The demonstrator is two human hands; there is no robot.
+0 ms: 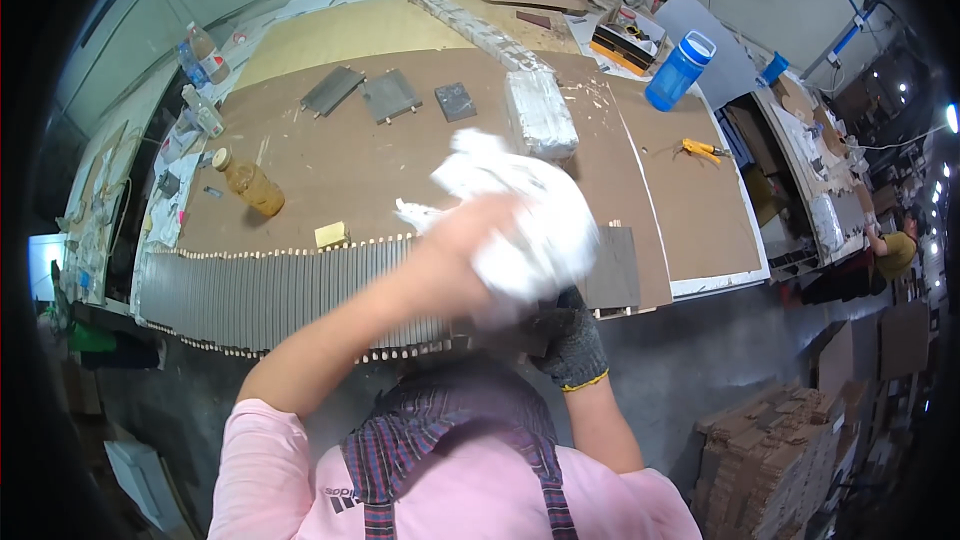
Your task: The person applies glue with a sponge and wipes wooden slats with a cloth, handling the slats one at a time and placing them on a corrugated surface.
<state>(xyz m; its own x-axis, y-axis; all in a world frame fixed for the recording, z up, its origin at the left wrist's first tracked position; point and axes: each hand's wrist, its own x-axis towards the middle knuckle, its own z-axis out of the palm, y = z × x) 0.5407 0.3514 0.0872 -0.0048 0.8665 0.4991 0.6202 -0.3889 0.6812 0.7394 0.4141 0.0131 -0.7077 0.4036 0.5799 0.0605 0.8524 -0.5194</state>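
My left hand (465,250), bare and smeared by motion, is closed on a white cloth (540,215) bunched in front of my chest. My right hand (575,340) wears a dark grey glove with a yellow cuff edge. It is just below the cloth, curled at a dark piece that the cloth mostly covers; I cannot make out what that is. Along the near table edge stands a long row of thin grey panels (250,295) with small pale pegs sticking out at their ends. Another grey panel (612,268) lies flat to the right of my hands.
Farther back on the brown-covered table (340,170) lie several small grey panels (390,95). A bottle of amber liquid (248,183), a yellow block (331,234), a white wrapped block (540,112), a blue bottle (680,70) and a yellow-orange tool (702,150) are around. Stacked cardboard (770,460) stands behind right.
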